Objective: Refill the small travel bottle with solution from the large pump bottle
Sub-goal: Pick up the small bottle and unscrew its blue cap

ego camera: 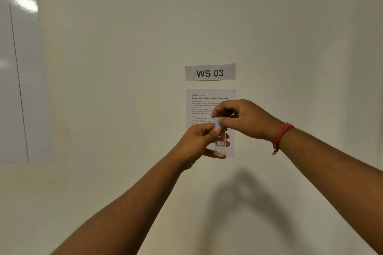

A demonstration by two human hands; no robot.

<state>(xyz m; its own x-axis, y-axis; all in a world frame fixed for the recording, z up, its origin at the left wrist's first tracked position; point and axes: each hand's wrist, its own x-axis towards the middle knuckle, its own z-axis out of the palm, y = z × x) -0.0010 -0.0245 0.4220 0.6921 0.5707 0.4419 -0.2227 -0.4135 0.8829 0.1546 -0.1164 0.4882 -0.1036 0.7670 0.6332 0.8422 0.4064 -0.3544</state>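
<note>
My left hand (199, 143) has its grip wrapped round the small travel bottle (220, 145), fingers curled behind the clear body and the thumb lying up along its neck. My right hand (242, 119) comes in from above and pinches the blue cap (217, 123) between thumb and fingertips. Both grips are closed on something, and the bottle hangs upright in mid-air between them, held up in front of the wall. I can't tell whether the cap is seated on the neck or already loose.

The bottle carries a small label reading "17B" and looks close to empty. Behind it a printed task sheet (205, 107) is stuck to the wall, under a sign marked WS 03 (210, 73); a whiteboard (18, 68) sits far left. A red thread band (280, 135) circles my right wrist. No worktop and no large pump bottle are in view.

My worry is the cap: it is tiny, and pinched on its edge it could spring free and drop out of sight. If my left grip squeezes the soft body too hard, whatever remains inside may spill once the neck is open.
</note>
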